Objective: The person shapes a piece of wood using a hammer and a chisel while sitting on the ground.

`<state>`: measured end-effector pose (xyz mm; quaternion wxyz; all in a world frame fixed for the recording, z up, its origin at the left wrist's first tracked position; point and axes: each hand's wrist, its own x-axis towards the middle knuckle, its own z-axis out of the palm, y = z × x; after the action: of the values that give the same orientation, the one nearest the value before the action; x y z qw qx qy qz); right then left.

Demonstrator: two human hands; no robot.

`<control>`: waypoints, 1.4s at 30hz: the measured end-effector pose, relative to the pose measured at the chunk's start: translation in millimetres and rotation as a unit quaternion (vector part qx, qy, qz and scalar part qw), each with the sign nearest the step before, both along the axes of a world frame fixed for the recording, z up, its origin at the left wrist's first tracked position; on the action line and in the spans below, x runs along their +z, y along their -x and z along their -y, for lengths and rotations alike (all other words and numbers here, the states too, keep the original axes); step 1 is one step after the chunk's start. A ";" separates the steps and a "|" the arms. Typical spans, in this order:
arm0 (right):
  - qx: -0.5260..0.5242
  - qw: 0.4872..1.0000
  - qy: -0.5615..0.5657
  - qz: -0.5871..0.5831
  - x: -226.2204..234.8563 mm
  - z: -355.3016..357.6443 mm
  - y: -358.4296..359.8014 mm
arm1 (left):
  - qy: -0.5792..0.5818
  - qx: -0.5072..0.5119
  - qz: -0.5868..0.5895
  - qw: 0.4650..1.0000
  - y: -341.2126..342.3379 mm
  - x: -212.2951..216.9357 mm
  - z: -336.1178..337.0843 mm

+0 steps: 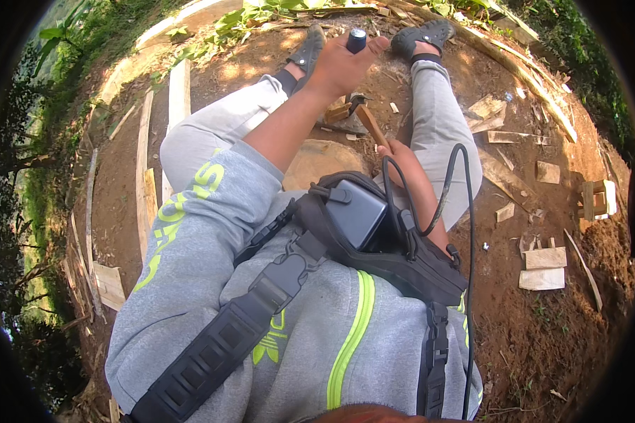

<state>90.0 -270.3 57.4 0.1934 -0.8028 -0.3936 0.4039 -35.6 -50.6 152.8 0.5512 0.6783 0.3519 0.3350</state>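
Out in front, between my feet, my left hand (342,68) is closed around a dark cylindrical handle (357,41) with a pale round end; the rest of that tool is hidden in the fist. My right hand (399,156), nearer my body and between my knees, grips the wooden handle of a hammer (371,125). Its dark curved head lies beside a small wood piece (337,113) on the ground. A round pale stump (326,163) shows between my thighs, partly covered by the black bag on my front.
The black bag (409,261) holds a dark grey device (357,213), with a black cable looping over my right arm. Long planks (179,95) lie to the left. Wood offcuts (545,259) and a small wooden box-like piece (600,201) lie on brown soil at right.
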 end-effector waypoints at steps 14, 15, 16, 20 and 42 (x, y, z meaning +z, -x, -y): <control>-0.167 0.976 -0.135 0.030 145.1 11.1 -16.5 | -0.051 -0.024 0.025 0.998 -8.4 -4.9 3.9; -0.166 0.976 -0.144 0.011 157.8 14.2 -23.8 | -0.045 -0.027 0.013 0.999 -8.4 -6.1 4.4; -0.164 0.974 -0.153 -0.011 180.3 13.6 -26.0 | -0.039 -0.030 -0.002 0.999 -5.7 -2.7 5.0; -0.088 0.975 -0.167 0.117 244.6 6.1 -16.4 | -0.006 -0.053 -0.068 0.996 1.5 14.8 2.0; -0.035 0.971 -0.145 0.188 264.0 2.2 0.6 | -0.069 -0.075 0.082 0.991 -5.6 11.2 13.2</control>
<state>89.5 -272.5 321.4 0.2445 -0.8407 -0.4494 0.1774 -30.0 -63.8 164.0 0.5541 0.7090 0.2297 0.3709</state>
